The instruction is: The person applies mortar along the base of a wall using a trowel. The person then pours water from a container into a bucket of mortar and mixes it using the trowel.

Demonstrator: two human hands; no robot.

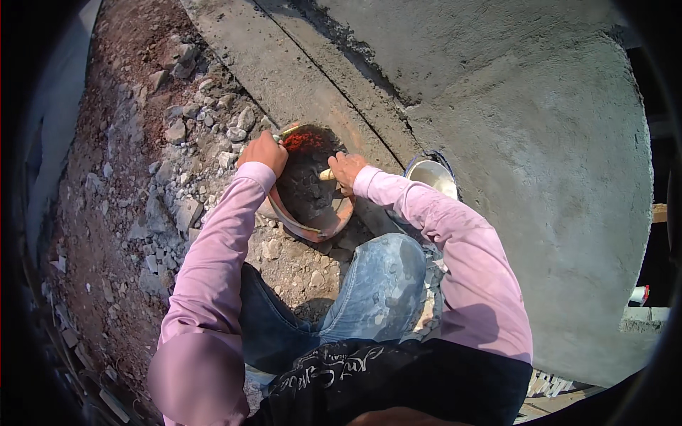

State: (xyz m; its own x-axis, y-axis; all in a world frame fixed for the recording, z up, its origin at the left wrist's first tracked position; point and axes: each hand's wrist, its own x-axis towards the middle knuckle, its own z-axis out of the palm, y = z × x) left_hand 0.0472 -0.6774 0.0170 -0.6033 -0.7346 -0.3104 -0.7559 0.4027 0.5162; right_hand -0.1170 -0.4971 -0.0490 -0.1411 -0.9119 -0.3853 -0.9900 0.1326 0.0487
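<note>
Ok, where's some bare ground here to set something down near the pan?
The smooth concrete strip above the pan, between the rubble and the plastered wall, is bare. The dirt below the pan, by the knee, has only a few stones. Left of the pan is thick rubble; its right is crowded by the white bucket.

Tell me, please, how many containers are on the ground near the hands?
2: a reddish pan of mortar between the left hand and right hand, and a pale bucket beside the right forearm. Others may be hidden.
</note>
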